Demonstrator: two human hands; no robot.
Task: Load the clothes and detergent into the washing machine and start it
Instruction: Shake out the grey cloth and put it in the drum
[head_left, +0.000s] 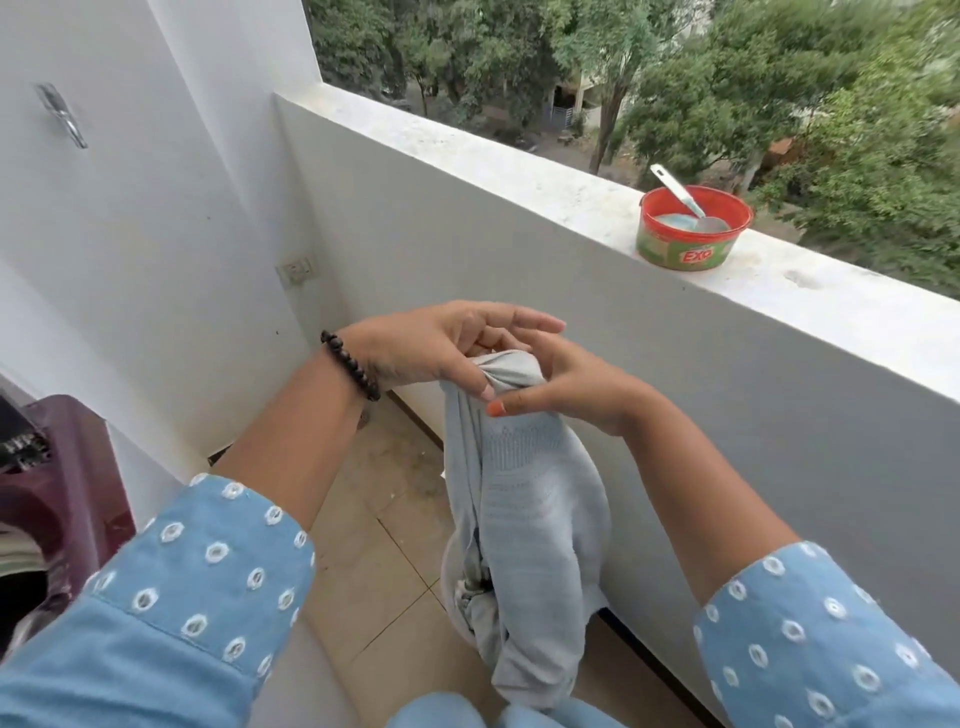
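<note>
A pale grey-blue garment (530, 519) hangs down in front of me, bunched at its top end. My left hand (431, 345) pinches that bunched top from the left, a dark bead bracelet on its wrist. My right hand (566, 387) grips the same bunch from the right, thumb pressed on the cloth. A red tub of detergent (693, 228) with a metal spoon (680, 195) standing in it sits on the balcony ledge at the upper right, beyond my hands. The maroon edge of the washing machine (67, 483) shows at the far left, its opening mostly cut off.
The white balcony parapet (467, 150) runs diagonally from upper centre to the right edge. A white wall with a socket (296, 270) and a metal hook (62, 117) stands on the left. Beige floor tiles (384, 561) lie below, with a white tub partly hidden behind the garment.
</note>
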